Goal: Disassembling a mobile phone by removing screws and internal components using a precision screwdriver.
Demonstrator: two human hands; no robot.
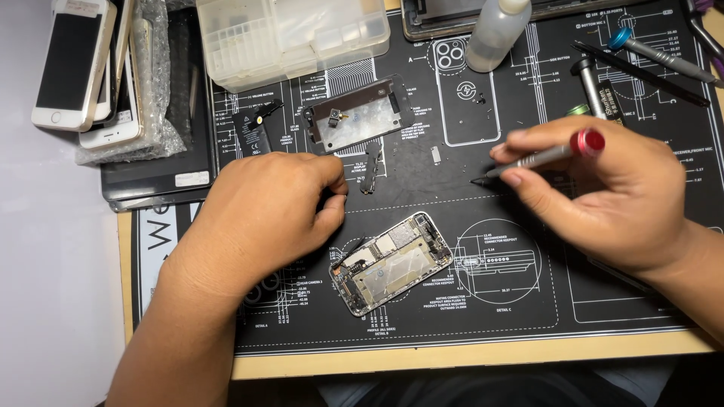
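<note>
The opened phone (391, 262) lies on the black mat (528, 301), long axis running 8 to 2 o'clock. The left hand (264, 211), curled closed on nothing visible, sits nearer, at its 10 o'clock (almost touching); the right hand (603, 192) grips a screwdriver (539, 158).

One opened phone (391, 263) at centre, one stack of about three intact phones (83, 68) upper left, one clear compartment box (294, 38), one squeeze bottle (496, 32), one red-capped screwdriver (539, 158) held, two hands counted.
</note>
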